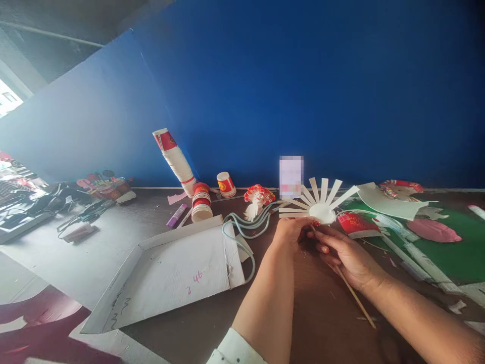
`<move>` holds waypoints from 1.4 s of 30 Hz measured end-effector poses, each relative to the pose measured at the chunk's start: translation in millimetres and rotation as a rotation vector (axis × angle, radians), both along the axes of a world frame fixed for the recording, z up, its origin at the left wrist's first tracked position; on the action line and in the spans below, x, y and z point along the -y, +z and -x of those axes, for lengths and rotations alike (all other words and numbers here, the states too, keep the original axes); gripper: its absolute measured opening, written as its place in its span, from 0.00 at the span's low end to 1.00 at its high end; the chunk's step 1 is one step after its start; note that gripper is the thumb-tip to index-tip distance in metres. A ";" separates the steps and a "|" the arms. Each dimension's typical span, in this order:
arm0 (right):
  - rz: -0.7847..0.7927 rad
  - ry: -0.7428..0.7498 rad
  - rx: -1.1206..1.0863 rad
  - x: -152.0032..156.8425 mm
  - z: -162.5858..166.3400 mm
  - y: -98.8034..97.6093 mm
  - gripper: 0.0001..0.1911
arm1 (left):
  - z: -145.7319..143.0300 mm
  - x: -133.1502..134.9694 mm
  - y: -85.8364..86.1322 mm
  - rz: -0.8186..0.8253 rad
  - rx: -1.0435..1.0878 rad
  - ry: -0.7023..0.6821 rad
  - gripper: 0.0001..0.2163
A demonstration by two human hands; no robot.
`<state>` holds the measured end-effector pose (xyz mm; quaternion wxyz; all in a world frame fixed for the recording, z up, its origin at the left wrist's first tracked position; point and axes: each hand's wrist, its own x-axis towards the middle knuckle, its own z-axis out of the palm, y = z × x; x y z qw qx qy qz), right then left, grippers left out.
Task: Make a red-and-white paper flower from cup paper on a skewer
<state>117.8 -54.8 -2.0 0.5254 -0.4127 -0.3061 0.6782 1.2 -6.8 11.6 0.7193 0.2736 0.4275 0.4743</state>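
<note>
My left hand (291, 231) is closed on the base of a white paper cup (319, 203) cut into strips that fan out like rays. My right hand (346, 255) is closed on a thin wooden stick (356, 298) whose far end meets the cup's base and whose near end points toward me. Both hands meet over the brown table (322, 313), just below the fanned cup. A cut red cup piece (356, 225) lies right of the hands.
A flat white cardboard tray (170, 273) lies to the left. Behind it are a leaning stack of paper cups (176, 162), a red-white cup stack (200, 202), a single cup (226, 184), a purple glue stick (176, 215), scissors (85, 215), pale tubing (246, 227). A green mat (454, 247) with scraps lies right. A blue wall (303, 91) stands behind.
</note>
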 end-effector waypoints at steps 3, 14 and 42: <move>-0.002 0.005 -0.017 -2.8 -2.7 -2.2 0.12 | 0.3 -1.1 -3.2 -0.003 -0.045 0.012 0.12; -0.005 -0.054 0.014 -6.1 -13.3 6.6 0.15 | 13.6 -6.5 -2.4 -0.033 -0.098 0.045 0.23; 0.100 -0.092 0.007 3.3 0.2 6.8 0.08 | 11.7 -8.2 -4.7 0.089 -0.070 0.101 0.02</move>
